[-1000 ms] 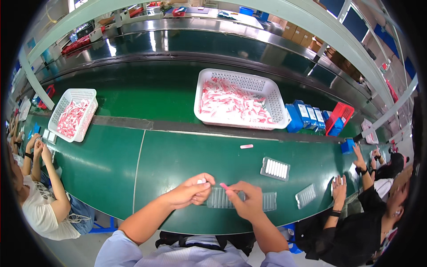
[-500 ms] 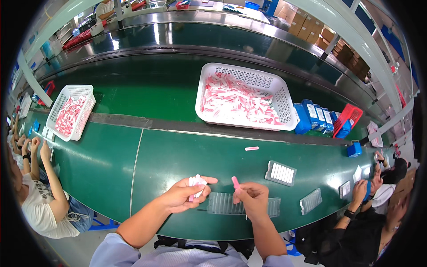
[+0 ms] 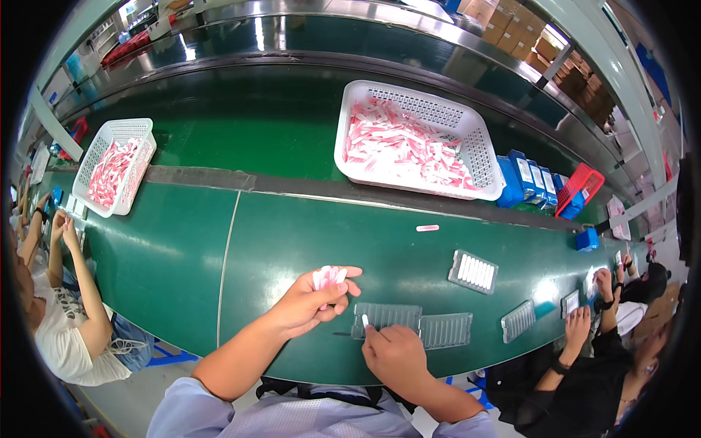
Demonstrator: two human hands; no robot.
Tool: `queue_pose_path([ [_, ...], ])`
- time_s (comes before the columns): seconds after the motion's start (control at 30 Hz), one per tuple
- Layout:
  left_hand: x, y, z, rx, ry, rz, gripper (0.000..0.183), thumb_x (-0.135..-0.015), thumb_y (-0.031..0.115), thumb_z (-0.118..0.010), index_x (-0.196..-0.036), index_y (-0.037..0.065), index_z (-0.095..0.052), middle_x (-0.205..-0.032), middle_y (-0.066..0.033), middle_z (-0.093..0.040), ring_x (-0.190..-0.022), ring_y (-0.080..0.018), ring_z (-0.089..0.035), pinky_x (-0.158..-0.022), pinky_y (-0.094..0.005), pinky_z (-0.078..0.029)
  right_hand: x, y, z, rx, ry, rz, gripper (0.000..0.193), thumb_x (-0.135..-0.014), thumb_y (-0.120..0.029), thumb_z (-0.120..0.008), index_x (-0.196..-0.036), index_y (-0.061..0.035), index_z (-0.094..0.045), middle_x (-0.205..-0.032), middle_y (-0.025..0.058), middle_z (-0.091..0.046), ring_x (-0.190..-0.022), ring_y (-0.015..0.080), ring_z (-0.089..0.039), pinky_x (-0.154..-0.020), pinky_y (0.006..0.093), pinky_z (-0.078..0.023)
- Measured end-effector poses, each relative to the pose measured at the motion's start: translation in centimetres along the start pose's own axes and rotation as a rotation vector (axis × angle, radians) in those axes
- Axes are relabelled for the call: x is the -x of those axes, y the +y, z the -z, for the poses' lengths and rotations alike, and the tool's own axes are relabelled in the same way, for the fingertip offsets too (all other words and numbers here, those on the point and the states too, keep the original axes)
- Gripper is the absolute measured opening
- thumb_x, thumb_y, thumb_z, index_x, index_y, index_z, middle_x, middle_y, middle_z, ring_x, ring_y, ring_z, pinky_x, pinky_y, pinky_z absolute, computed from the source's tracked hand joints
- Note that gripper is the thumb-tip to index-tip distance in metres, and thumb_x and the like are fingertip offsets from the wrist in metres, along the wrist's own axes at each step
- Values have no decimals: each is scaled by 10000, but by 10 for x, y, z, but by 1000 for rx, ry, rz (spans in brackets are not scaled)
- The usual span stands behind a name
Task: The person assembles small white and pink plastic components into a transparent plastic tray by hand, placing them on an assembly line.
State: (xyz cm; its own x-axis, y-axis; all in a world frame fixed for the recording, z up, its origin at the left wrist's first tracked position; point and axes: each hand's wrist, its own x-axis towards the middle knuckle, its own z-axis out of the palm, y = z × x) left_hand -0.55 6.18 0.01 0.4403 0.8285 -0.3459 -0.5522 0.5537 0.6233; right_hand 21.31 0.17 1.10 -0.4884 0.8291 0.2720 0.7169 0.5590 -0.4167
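My left hand (image 3: pixel 310 303) holds a small bunch of pink-and-white sachets (image 3: pixel 327 277) above the green belt. My right hand (image 3: pixel 394 354) pinches one white piece (image 3: pixel 365 320) and presses it at the left end of a clear slotted tray (image 3: pixel 387 317) near the belt's front edge. A second clear tray (image 3: pixel 445 330) lies right beside the first.
A large white basket of pink sachets (image 3: pixel 416 139) stands behind, a smaller one (image 3: pixel 115 164) at far left. One loose sachet (image 3: pixel 427 228) and a filled tray (image 3: pixel 473 271) lie on the belt. Blue boxes (image 3: pixel 529 179) and a red basket (image 3: pixel 577 191) sit right. Other people's hands work on both sides.
My right hand has come down from holding a sachet in the air to the tray's left end. My left hand stayed raised with its bunch. The view shifted slightly.
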Motion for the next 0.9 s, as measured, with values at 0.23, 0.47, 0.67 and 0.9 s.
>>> queue_pose_path([
  [0.23, 1, 3, 3, 96, -64, 64, 422, -982, -24, -524, -1404, -26, -506, -1157, -134, -656, -778, -124, -587, -523, -209, -358, -9, -13, 18, 142, -94, -43, 449, -824, -458, -758, -988, -40, -750, -623, 48, -568, -588, 221, -577, -582, 365, -448],
  [0.47, 4, 8, -5, 67, -114, 103, 483, -960, -59, -501, -1440, -25, -468, -1326, -197, -623, -962, -178, -673, -620, -222, -454, -34, 12, 34, 120, 40, -5, 384, -823, -380, -782, -1035, -63, -742, -627, 21, -575, -576, 203, -565, -577, 343, -409],
  [0.67, 6, -6, 1, -184, -383, 226, 424, -1006, 45, -535, -1420, -32, -491, -1315, -273, -611, -935, -216, -691, -661, -263, -493, -57, 18, 39, -386, 80, -97, 192, -844, -155, -777, -1025, -104, -738, -681, 10, -608, -577, 173, -553, -609, 315, -432],
  [0.9, 7, 1, -13, -176, -263, 197, 393, -1016, 72, -535, -1394, -33, -510, -1291, -218, -644, -905, -217, -702, -602, -261, -468, -41, 33, 41, -669, -27, -361, 128, -887, -129, -750, -957, -33, -704, -769, 79, -678, -638, 168, -635, -603, 302, -504],
])
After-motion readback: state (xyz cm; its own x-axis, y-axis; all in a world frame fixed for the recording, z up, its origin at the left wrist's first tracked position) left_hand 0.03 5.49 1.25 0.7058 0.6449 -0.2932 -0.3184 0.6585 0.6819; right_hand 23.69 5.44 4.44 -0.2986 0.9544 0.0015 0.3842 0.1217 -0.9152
